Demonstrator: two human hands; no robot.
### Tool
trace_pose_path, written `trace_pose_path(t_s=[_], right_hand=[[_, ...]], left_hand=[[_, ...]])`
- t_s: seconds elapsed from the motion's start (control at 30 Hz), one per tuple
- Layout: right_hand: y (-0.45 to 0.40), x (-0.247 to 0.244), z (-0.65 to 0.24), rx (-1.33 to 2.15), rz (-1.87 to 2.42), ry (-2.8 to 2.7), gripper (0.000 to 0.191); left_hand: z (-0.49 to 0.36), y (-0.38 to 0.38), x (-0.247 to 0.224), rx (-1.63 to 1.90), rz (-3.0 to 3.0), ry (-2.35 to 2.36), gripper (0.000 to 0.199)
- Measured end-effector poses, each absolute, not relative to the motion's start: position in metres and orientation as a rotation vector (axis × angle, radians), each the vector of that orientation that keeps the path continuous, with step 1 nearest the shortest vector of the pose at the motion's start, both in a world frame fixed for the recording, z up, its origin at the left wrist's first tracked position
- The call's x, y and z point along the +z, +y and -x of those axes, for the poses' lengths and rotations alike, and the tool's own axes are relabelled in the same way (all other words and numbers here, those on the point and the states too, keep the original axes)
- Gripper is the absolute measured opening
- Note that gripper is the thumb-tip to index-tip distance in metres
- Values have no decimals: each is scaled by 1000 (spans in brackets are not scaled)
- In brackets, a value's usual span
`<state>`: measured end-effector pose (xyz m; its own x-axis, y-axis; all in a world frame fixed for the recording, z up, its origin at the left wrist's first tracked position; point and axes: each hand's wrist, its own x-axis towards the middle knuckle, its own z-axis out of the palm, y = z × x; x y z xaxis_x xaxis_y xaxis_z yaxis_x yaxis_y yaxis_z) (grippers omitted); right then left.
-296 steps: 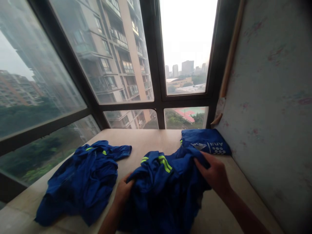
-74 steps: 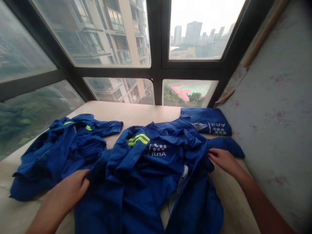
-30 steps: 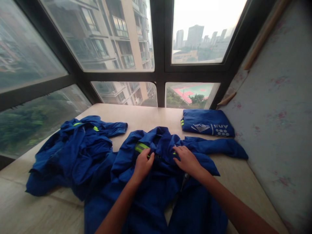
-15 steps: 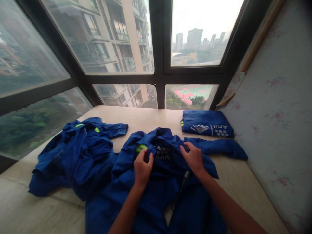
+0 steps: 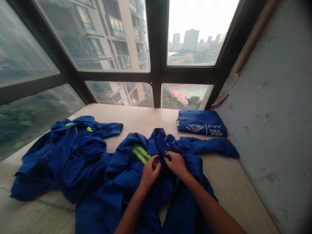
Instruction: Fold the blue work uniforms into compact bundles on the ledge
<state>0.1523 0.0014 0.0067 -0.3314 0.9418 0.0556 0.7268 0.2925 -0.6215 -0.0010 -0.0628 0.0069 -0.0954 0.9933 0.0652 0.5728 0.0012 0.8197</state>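
Note:
A blue work jacket (image 5: 117,191) lies spread before me, its collar (image 5: 157,146) toward the window. A yellow-green reflective stripe (image 5: 141,154) crosses its left front. My left hand (image 5: 149,172) pinches the left front edge below the collar. Close beside it, my right hand (image 5: 176,164) grips the opposite front edge with closed fingers. The two fronts meet between my hands, and the fingertips partly hide the edges. One jacket sleeve (image 5: 212,147) stretches out to the right.
Another blue garment (image 5: 65,159) lies crumpled on the left, touching the jacket. A folded blue garment with white lettering (image 5: 200,123) sits at the back right. The pale ledge (image 5: 136,112) ends at dark window frames (image 5: 156,76) and a flowered wall (image 5: 265,130).
Both hands have come together, drawing the jacket's fronts inward over the printed lettering inside. More of the reflective stripe shows now. The view has shifted slightly to the right.

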Motion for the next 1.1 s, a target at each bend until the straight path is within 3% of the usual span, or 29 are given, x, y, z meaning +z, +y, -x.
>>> trace_pose_path(t_s=[0.17, 0.37, 0.5, 0.73, 0.97, 1.1], right_hand=[[7, -7, -167, 867, 1336, -1959, 25], [6, -13, -167, 900, 1290, -1918, 29], [5, -17, -168, 890, 1327, -1911, 27], [-2, -13, -167, 819, 1291, -1823, 23], [-18, 17, -149, 407, 1241, -1847, 23], [-22, 19, -137, 415, 1243, -1891, 22]], left_hand=[[19, -57, 19, 849, -1742, 1888, 21], [17, -45, 25, 452, -2037, 1938, 40], [18, -40, 17, 320, -2161, 1857, 35], [19, -37, 14, 333, -2168, 1892, 8], [24, -34, 43, 469, -2118, 2025, 10], [29, -33, 58, 552, -2096, 2016, 15]])
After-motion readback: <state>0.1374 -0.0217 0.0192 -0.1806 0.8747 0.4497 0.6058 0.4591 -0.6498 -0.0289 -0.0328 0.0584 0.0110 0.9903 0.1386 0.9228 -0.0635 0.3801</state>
